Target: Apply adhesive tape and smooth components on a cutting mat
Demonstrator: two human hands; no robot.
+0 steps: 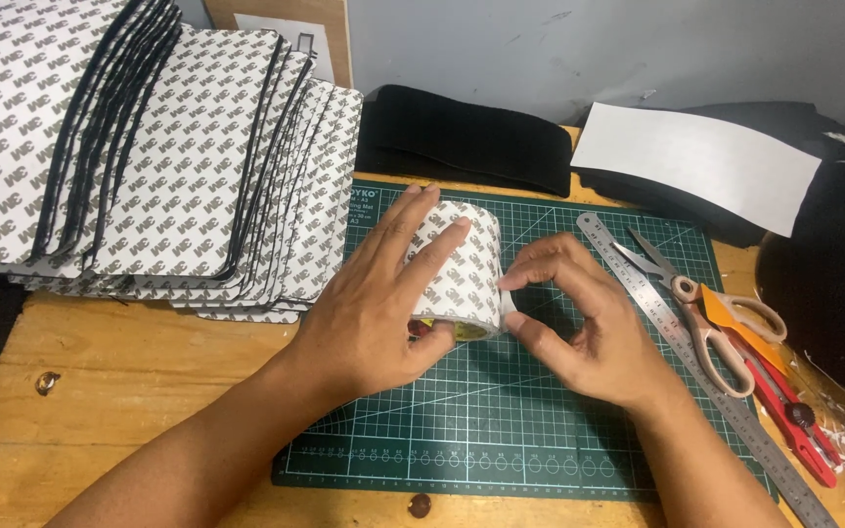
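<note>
Fingers (413, 230) of the left hand (374, 313) lie spread over the roll of double-sided tape (466, 274), gripping it at frame centre on the green cutting mat (501, 430). Right hand (589, 328) fingers pinch the roll's edge. Steel ruler (696, 362), scissors (706, 313) and red cutter (784, 401) lie at right on the tabletop (129, 391); stacked backed sheets (149, 147) fill the upper left.

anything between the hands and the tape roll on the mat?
Nothing visible. The left hand lies over the tape roll, fingers on its top. The right hand pinches at the roll's right edge. The ruler and scissors lie off to the right.
</note>
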